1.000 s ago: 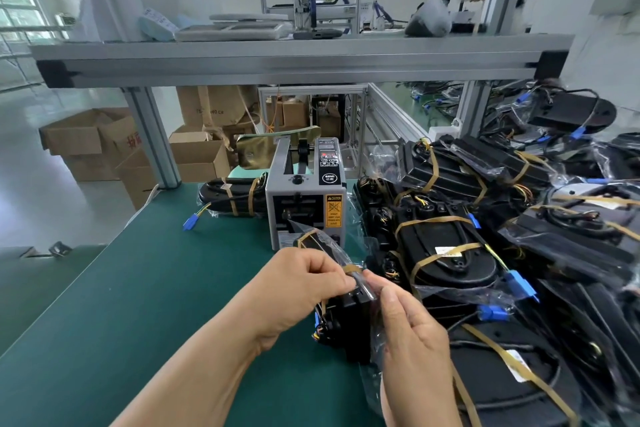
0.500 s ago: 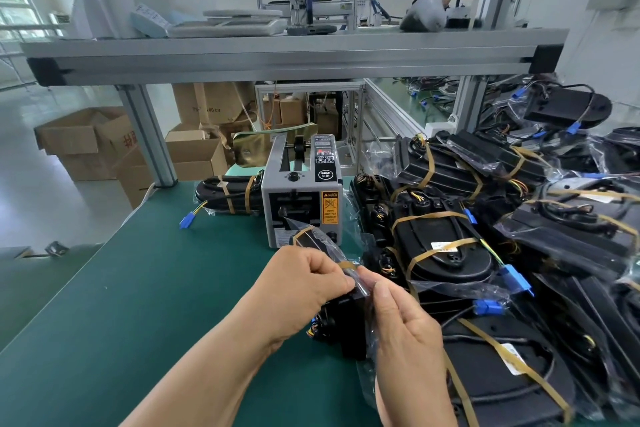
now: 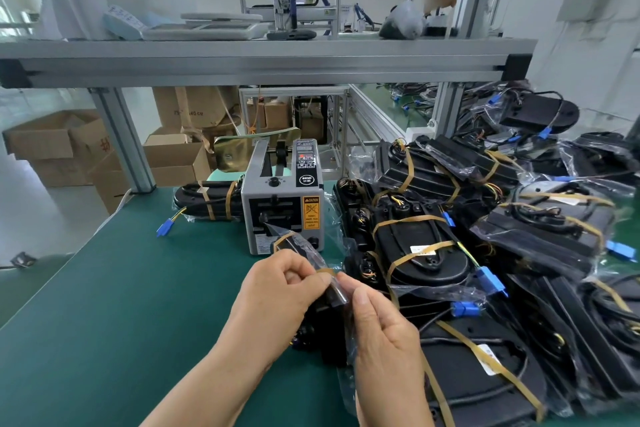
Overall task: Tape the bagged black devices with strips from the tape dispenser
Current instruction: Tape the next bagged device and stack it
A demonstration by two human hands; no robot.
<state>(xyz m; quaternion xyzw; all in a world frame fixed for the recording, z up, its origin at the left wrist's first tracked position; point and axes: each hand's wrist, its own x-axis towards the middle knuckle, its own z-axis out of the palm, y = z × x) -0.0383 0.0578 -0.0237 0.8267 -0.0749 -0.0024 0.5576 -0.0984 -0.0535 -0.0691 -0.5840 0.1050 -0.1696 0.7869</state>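
Colours on my desk [image 3: 104, 322]
Dark green top; grey tape dispenser [image 3: 282, 215] with an orange caution label [image 3: 311, 213]; black bagged devices [image 3: 415, 239] banded in tan tape [image 3: 408, 219], blue connectors [image 3: 491, 282].

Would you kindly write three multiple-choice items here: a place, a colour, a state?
1. Where does the lone taped device lie? A. left of the tape dispenser B. atop it C. right of it
2. What colour is the bench mat? A. red B. green C. white
3. What are the left hand and right hand doing? A. lying flat B. pinching the bagged device's wrapping C. hanging idle
Answers: 1 A, it lies beside the dispenser's left side; 2 B, the mat is plainly green; 3 B, both pinch the plastic.
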